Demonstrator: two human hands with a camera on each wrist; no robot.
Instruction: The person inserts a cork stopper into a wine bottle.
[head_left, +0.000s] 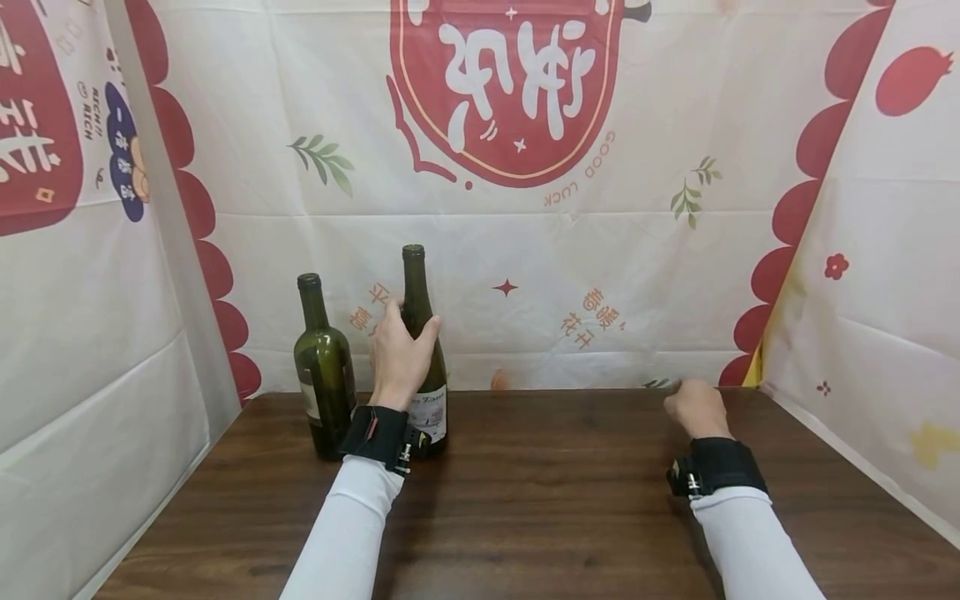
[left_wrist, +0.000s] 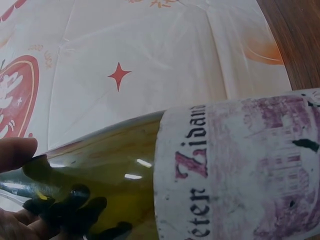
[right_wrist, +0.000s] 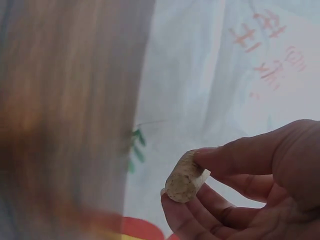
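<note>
My left hand (head_left: pixel 401 354) grips a green wine bottle (head_left: pixel 427 417) around its shoulder, below the neck. The bottle stands upright on the table, its mouth uncovered. In the left wrist view its worn white label (left_wrist: pixel 240 170) shows, with the thumb on one side and fingers seen through the glass. A second green wine bottle (head_left: pixel 324 367) stands just left of that hand, also with an uncovered mouth. Far to the right, over the table's back edge, is my right hand (head_left: pixel 701 408). In the right wrist view it pinches a cork (right_wrist: pixel 185 180) between thumb and fingers.
The brown wooden table (head_left: pixel 555 500) reaches back to a printed cloth (head_left: pixel 555 250) hanging behind it. More cloth hangs at the left side (head_left: pixel 97 333) and the right side (head_left: pixel 885 292). Both wrists wear black straps with small cameras.
</note>
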